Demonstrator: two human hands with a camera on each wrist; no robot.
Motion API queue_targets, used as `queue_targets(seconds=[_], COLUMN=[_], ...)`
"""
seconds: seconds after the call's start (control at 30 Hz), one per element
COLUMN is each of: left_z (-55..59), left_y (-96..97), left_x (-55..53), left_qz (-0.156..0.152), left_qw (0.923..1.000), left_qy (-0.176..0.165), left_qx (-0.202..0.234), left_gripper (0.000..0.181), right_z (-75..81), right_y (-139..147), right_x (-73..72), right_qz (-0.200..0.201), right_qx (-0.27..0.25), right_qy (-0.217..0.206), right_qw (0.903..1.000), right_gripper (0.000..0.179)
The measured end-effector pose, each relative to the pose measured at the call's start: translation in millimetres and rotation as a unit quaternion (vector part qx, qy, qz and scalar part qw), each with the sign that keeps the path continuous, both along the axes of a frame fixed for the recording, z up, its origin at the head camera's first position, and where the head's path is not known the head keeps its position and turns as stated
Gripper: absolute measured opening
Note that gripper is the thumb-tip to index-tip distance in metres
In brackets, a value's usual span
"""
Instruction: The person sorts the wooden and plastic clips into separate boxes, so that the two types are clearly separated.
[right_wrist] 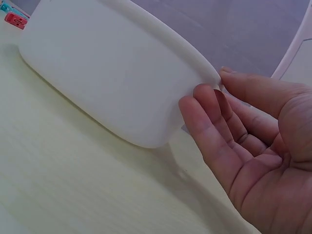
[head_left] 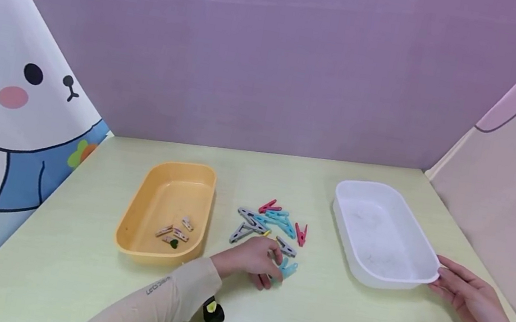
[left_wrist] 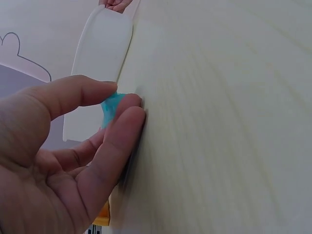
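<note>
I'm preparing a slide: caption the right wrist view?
Right grip holds a white tray by one end, red clothespin upper left.

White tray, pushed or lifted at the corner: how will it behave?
The white tray is probably light, since it looks thin-walled. Likely to slide rather than tip, being low and broad. It may feel slippery; its outside looks smooth.

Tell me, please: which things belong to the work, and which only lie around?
Likely in the work:
blue clothespin in left hand
white tray, held by right hand
loose clothespins
yellow tray with small clips

Only surroundings, it seems:
rabbit-print panel
purple backdrop
</note>
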State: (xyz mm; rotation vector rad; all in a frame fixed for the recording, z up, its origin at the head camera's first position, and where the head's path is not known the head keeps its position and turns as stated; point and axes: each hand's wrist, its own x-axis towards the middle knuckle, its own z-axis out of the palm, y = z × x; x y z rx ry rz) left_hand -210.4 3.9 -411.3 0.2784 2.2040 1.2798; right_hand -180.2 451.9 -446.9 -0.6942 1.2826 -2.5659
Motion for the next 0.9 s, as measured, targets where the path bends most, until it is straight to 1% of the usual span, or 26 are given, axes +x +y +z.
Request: queue_targets(seconds=[0.2, 0.37, 0.5, 0.6, 0.7, 0.9], left_z=[5.7, 12.6, 19.5, 26.9, 36.5, 53.8], left_y=[-2.7, 0.5, 4.3, 7.9, 13.0, 26.7], left_x=[-1.3, -1.7, -5.9, -11.1, -16.5, -24.6], left_qz=[-0.019, -0.052, -0.074, -0.085, -0.094, -0.104], left_qw=[0.9997, 0.9984, 0.9971, 0.9959, 0.9943, 0.9916], left_qy=[-0.011, -0.018, -0.012, -0.018, -0.029, -0.035], left_qx=[0.011, 0.01, 0.01, 0.023, 0.041, 0.069], left_gripper=[0.019, 0.017, 0.015, 0.015, 0.016, 0.016], right_z=[1.5, 2.0, 1.5, 1.1, 1.5, 1.6], right_y=[-0.2, -2.0, -3.1, -2.8, -2.1, -1.0], right_x=[0.6, 1.8, 1.4, 1.2, 1.5, 2.0], right_qz=[0.01, 0.009, 0.007, 0.006, 0.006, 0.011], right_qx=[-0.007, -0.009, -0.011, -0.012, -0.014, -0.015], right_qy=[0.001, 0.002, 0.003, 0.005, 0.005, 0.002], right_qw=[0.9999, 0.9999, 0.9999, 0.9999, 0.9999, 0.9998], right_gripper=[0.047, 0.046, 0.047, 0.047, 0.046, 0.046])
